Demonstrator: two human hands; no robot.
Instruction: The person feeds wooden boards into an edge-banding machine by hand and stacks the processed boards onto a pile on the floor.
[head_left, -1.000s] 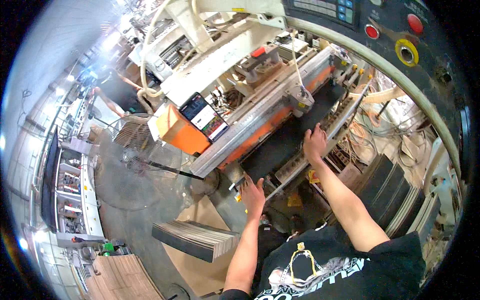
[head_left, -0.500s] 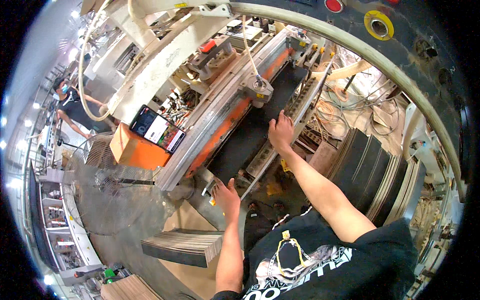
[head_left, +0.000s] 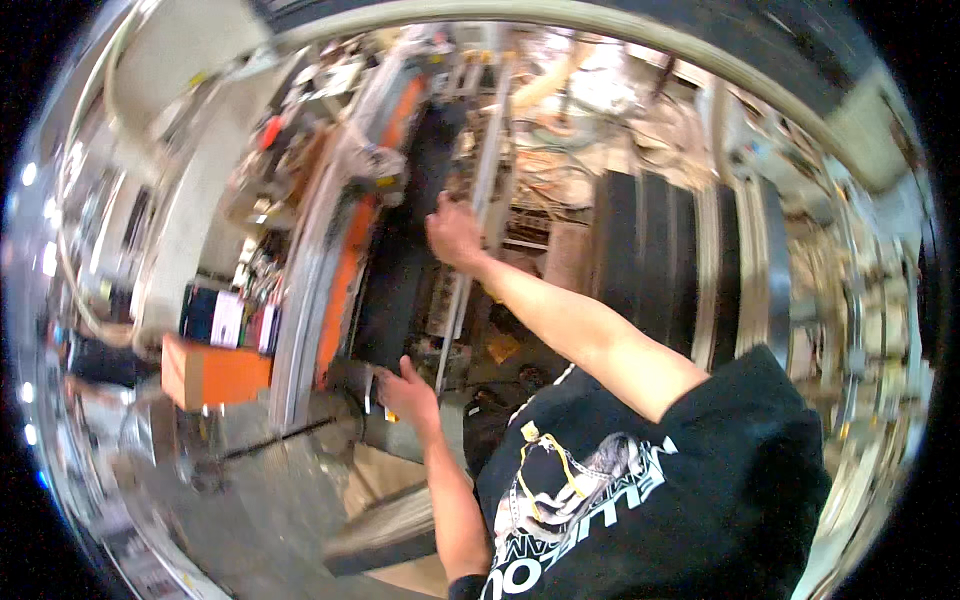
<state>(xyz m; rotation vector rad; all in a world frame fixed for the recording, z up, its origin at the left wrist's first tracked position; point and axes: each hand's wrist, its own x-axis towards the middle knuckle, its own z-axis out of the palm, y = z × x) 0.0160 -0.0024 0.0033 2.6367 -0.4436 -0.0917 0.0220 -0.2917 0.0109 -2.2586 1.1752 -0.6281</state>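
Note:
A long black panel [head_left: 397, 270] lies lengthwise in the machine bed, beside an orange and grey rail [head_left: 347, 268]. At its near end is my left hand [head_left: 408, 393], the thumb raised apart from the fingers, near a small metal edge. Farther along, my right hand [head_left: 455, 232] rests at or just over the panel's right edge, fingers loosely stretched. Neither hand has anything visible in its grasp. Blur hides whether the fingertips press on the panel.
Upright stacks of dark panels [head_left: 645, 270] stand to the right. Another panel stack [head_left: 385, 530] lies low at the left. A phone [head_left: 228, 318] leans by an orange box [head_left: 215, 375] beyond the rail. Cables [head_left: 550, 165] tangle at the far right of the machine.
The view has swung right, with motion blur, so the machine sits farther left and more upright. Both hands stay near the same parts of the black panel.

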